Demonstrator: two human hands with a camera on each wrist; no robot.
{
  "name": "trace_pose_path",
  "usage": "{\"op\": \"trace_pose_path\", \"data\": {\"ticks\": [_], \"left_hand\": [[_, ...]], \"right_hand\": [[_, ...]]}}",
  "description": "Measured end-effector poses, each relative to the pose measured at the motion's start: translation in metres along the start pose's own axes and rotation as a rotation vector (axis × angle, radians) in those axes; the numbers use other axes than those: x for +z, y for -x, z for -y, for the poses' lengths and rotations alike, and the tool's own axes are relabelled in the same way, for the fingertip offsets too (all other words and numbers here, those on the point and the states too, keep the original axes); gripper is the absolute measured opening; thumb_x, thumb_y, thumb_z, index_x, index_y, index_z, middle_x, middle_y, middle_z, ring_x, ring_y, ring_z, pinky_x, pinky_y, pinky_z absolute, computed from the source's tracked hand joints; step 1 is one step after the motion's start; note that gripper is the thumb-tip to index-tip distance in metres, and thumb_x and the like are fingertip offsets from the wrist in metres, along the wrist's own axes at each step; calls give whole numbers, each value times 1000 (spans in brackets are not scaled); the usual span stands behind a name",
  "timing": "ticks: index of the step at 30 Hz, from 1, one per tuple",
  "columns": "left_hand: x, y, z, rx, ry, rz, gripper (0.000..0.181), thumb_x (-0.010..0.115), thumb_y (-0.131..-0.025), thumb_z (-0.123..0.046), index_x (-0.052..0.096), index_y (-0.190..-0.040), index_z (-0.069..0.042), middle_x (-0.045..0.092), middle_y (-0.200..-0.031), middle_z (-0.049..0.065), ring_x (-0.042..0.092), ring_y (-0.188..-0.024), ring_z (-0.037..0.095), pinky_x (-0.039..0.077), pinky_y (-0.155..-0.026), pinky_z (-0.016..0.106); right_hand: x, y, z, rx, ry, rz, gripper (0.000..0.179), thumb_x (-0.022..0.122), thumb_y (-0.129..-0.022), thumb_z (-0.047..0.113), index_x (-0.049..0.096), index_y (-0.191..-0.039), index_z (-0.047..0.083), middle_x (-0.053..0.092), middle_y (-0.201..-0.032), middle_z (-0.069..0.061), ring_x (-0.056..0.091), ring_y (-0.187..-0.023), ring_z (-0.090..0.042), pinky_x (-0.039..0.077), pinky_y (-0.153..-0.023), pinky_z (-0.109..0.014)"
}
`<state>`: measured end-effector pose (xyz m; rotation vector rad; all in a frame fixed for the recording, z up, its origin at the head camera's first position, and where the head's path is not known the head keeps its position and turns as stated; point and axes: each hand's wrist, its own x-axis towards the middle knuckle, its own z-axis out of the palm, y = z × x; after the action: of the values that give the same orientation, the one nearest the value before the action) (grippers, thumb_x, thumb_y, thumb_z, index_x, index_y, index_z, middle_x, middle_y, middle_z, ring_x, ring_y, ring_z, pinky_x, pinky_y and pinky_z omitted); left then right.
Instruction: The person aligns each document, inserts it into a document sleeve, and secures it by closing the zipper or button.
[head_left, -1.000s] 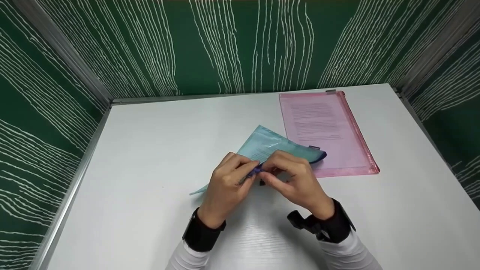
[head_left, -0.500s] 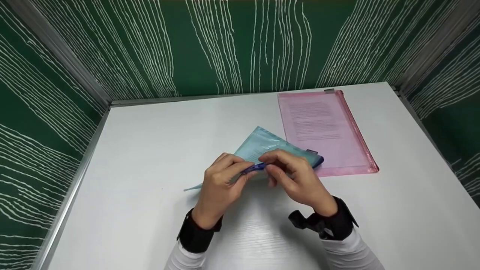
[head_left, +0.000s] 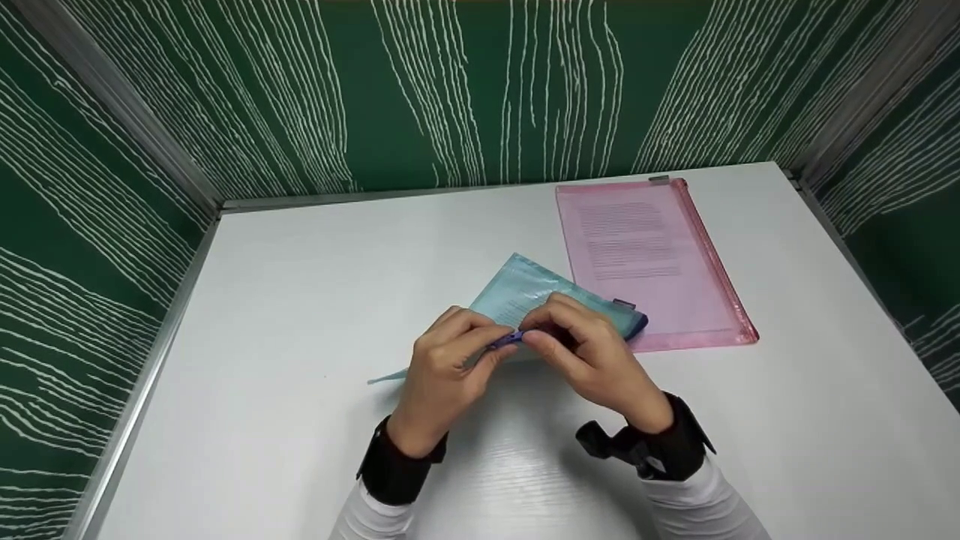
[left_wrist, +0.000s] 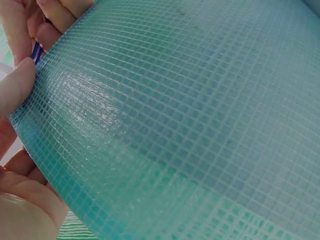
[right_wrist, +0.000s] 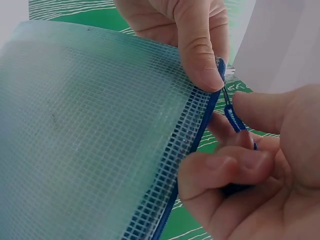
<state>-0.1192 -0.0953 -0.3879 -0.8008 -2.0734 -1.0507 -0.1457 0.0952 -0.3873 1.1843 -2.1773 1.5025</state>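
Observation:
A teal mesh zip pouch (head_left: 517, 289) is raised at its near edge, with a printed sheet showing through it. My left hand (head_left: 450, 367) pinches the blue zip edge (right_wrist: 202, 122) by one end, thumb on the mesh side in the right wrist view. My right hand (head_left: 592, 360) is close beside it, thumb and fingers bent round the blue cord zip pull (right_wrist: 233, 119). In the left wrist view the pouch mesh (left_wrist: 190, 115) fills most of the picture and hides much of both hands.
A pink zip pouch (head_left: 637, 247) with a printed sheet inside lies at the back right of the white table (head_left: 300, 300). The teal pouch's right corner overlaps it. Green panels (head_left: 487, 90) with white lines stand behind and at both sides.
The left hand and the teal pouch have shifted slightly left. The right hand's fingertips moved a little away from the left hand, then came back in at the zip pull.

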Motion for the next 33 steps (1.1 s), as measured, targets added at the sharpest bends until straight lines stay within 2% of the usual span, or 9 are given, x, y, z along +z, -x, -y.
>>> {"op": "trace_pose_path", "data": {"ticks": [6, 10, 19, 24, 28, 33], "left_hand": [[1, -1, 0, 16, 2, -6, 14, 70, -81, -21, 72, -87, -8, 61, -79, -1, 53, -75, 8, 42, -66, 16], [2, -2, 0, 27, 19, -14, 13, 70, -80, -19, 73, -86, -8, 61, -78, -1, 53, -73, 9, 42, -64, 17], [5, -1, 1, 26, 39, -26, 12, 70, -81, -20, 72, -83, -9, 60, -76, -2, 51, -72, 8, 40, -63, 16], [4, -1, -1, 29, 49, -42, 12, 71, -79, -20, 73, -83, -9, 60, -76, -2, 51, -71, 7, 40, -62, 16], [4, -2, -1, 28, 52, -68, 11, 72, -78, -19, 73, -82, -9, 61, -76, -2, 51, -70, 7, 40, -61, 15], [3, 0, -1, 21, 47, -86, 10, 72, -78, -17, 73, -84, -9, 62, -77, -2, 51, -69, 7, 40, -61, 16]], "right_hand": [[1, 0, -1, -41, 6, -45, 19, 60, -84, -4, 62, -92, 13, 46, -74, 4, 41, -63, -4, 33, -54, -18], [2, 1, -2, -39, -4, -53, 13, 61, -84, -4, 61, -89, 9, 48, -72, 2, 41, -59, -5, 32, -52, -17], [0, 0, 1, -6, -69, -75, 18, 61, -80, -11, 62, -83, 7, 49, -65, 0, 38, -51, -7, 31, -46, -20], [-2, -3, 14, 22, -108, -86, 18, 60, -80, -13, 62, -80, 5, 46, -61, -2, 35, -48, -7, 29, -43, -21], [-3, -6, 23, 46, -113, -83, 16, 59, -81, -12, 62, -79, 4, 46, -60, -2, 34, -47, -7, 29, -43, -21], [-4, -7, 22, 69, -107, -83, 13, 60, -81, -10, 62, -79, 3, 46, -60, -3, 35, -48, -8, 29, -44, -23]]}}
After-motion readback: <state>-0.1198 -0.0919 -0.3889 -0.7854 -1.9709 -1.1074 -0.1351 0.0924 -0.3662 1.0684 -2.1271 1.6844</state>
